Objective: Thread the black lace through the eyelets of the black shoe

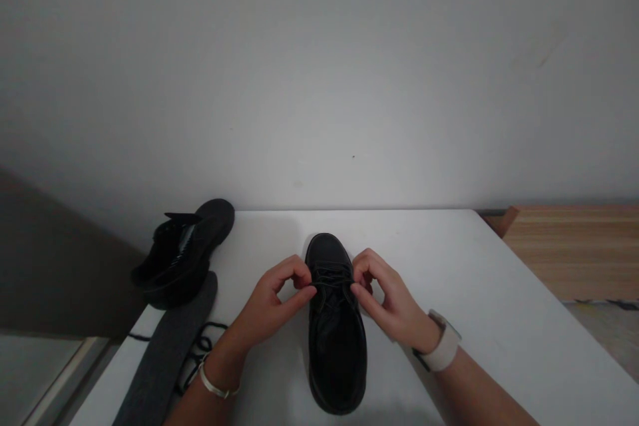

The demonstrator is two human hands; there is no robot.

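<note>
A black lace-up shoe (337, 359) stands upright on the white table, its toe pointing away from me. Dark laces (332, 274) cross over its front. On the shoe's left side, my left hand (279, 293) pinches a lace between thumb and forefinger. My right hand (382, 293) does the same at the right side, thumb and fingertips closed on the lace near the eyelets. The lace ends are hard to make out against the dark leather.
A second black shoe (200, 246) lies on its side at the table's far left. Beside it are a dark grey insole (172, 353) and a loose black lace (202, 344). The white table (439, 246) meets a pale wall (349, 80). A wooden surface (574, 249) is at the right.
</note>
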